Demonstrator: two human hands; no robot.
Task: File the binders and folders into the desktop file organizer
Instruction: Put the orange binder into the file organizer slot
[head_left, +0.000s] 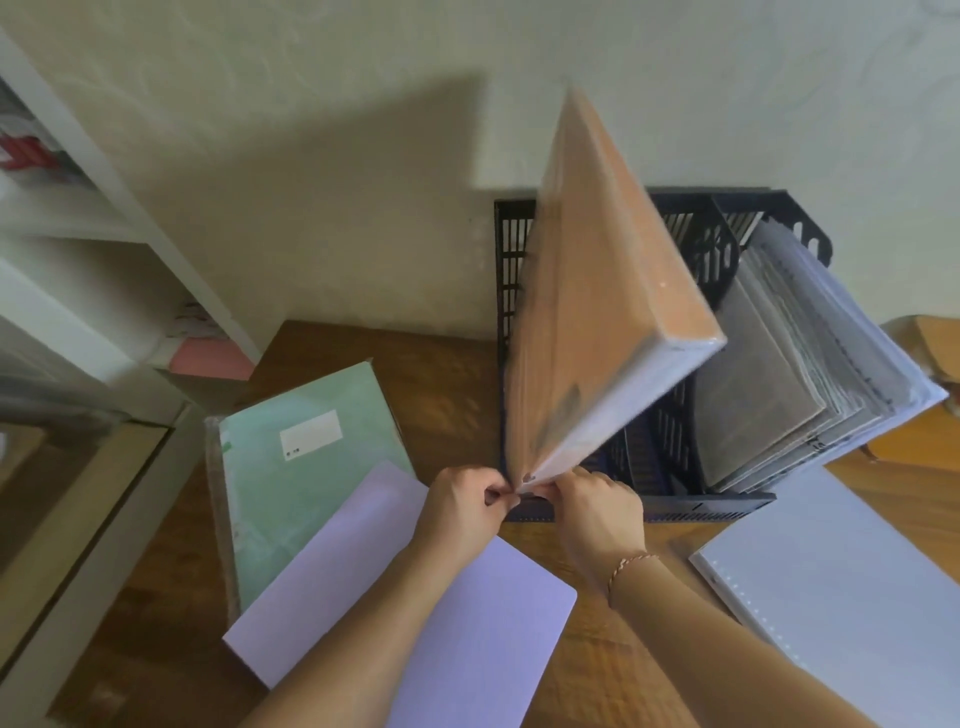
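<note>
step in hand: the person is putting the orange binder (597, 291) into the black file organizer (511, 270); it is a filing step in the middle of the task, by my judgement.
orange binder: it stands on edge, tilted, over the left part of the organizer, and looks wrapped in clear film; its picture is blurred. whether its lower edge already sits inside a slot, one cannot tell.
left hand (460, 506): closed in a pinch on the near bottom corner of the binder.
right hand (597, 506): also closed on the same corner, from the other side; a thin bracelet (631, 566) is on the wrist.
organizer: it stands at the back of the wooden desk (452, 395), against the wall; the right compartment already holds grey and clear folders (810, 358), which lean to the right.
still to file: a green folder (301, 457) and a purple folder (415, 613) lie flat on the desk at the left, the purple one partly on the green; a white binder (841, 582) lies at the right.
next move: it probably calls for bringing the binder upright, lining it with an empty slot, and lowering it until it rests on the bottom, then letting go.
care: the divider walls are close, so the binder may catch on them.
</note>
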